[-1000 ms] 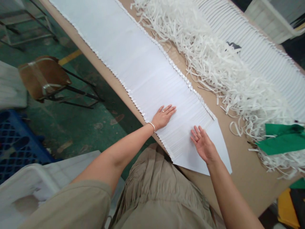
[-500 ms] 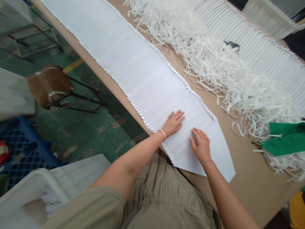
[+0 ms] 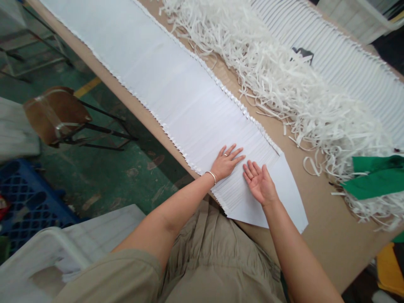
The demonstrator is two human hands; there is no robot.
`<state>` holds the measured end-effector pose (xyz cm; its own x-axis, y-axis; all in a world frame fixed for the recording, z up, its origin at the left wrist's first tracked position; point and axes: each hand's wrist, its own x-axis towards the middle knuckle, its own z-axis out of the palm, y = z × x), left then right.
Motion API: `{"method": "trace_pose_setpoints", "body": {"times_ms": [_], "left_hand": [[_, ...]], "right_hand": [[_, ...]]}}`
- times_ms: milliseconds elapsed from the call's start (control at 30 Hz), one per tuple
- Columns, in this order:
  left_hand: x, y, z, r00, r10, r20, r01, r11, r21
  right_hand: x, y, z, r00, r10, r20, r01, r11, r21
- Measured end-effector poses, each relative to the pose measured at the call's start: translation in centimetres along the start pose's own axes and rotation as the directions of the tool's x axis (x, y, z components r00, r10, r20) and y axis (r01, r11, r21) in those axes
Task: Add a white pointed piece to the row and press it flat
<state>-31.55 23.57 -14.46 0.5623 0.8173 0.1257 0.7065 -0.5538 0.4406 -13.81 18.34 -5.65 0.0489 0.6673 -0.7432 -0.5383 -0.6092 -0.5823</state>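
Note:
A long run of overlapping white sheets [image 3: 176,97] lies fanned out along the table, its near end a wide plain sheet with cut corners. My left hand [image 3: 226,162] rests flat on the sheets near this end, fingers spread, with a ring and a bracelet on it. Just to its right, my right hand [image 3: 259,181] is turned with the palm up, fingers stretched out and holding nothing. Whether its edge touches the sheets I cannot tell.
Beyond the sheets, a heap of white strips [image 3: 277,80] runs along the brown table [image 3: 331,235]. Green cloth [image 3: 375,176] lies on its near end. Farther back is another fanned row [image 3: 344,54]. At left stand a stool [image 3: 57,115], a blue plastic crate [image 3: 34,202] and a white bin [image 3: 57,244].
My right hand has rolled from palm down to palm up and come a little closer to my left hand. The left hand stays on the sheets, its fingers slightly more spread.

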Motion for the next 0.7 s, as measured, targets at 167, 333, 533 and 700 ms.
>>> {"method": "trace_pose_setpoints", "body": {"times_ms": [167,333,533,700], "left_hand": [[-0.1,0.0,0.4,1.0,0.005,-0.027,-0.004,1.0,0.01],[0.0,-0.1,0.6,0.999,0.003,-0.039,-0.002,1.0,0.016],[0.0,0.5,0.6,0.998,-0.022,-0.052,0.024,0.999,0.028],[-1.1,2.9,0.5,0.992,0.124,0.022,-0.125,0.991,0.049]], "right_hand": [[-1.5,-0.7,-1.5,0.999,0.043,-0.017,-0.041,0.997,0.069],[-1.2,-1.2,-1.0,0.997,0.075,0.009,-0.075,0.983,0.169],[-2.4,-1.8,-2.2,0.993,0.105,-0.048,-0.094,0.976,0.195],[-1.7,-1.8,-2.2,0.997,0.073,-0.015,-0.069,0.982,0.178]]}}
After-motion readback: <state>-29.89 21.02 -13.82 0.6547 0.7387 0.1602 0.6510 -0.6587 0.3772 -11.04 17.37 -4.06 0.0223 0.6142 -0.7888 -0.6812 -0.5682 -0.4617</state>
